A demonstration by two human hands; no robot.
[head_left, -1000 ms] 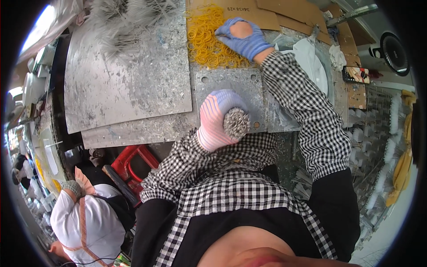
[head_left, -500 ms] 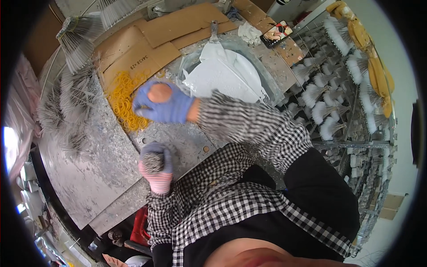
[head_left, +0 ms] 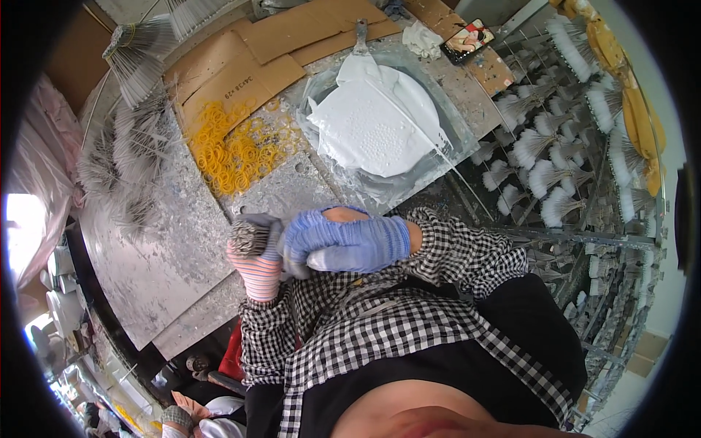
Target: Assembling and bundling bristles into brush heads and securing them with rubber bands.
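Note:
My left hand (head_left: 260, 276), in a pink-striped glove with grey fingers, is closed round a bundle of thin grey rods (head_left: 248, 237), whose ends face up. Touching it from the right is my right hand (head_left: 354, 241), in a blue glove with a hole at the back. Its fingers are curled together against the bundle's side; anything between them is hidden. Beyond both hands lies a loose heap of yellow rubber bands (head_left: 232, 155). To its right a white paste (head_left: 365, 124) is spread in a round patch on a grey board (head_left: 456, 150).
A scraper (head_left: 361, 38) and a thin stick (head_left: 412, 124) lie at the paste. Cardboard sheets (head_left: 215, 87), a crumpled tissue (head_left: 422, 39) and a phone (head_left: 467, 41) are at the back. Grey rod bundles (head_left: 135, 150) lie left; a rack of white-tipped bundles (head_left: 537, 150) stands right.
My right hand has come back from over the rubber bands to the bundle in my left hand. The left hand still holds the bundle. The view has shifted slightly.

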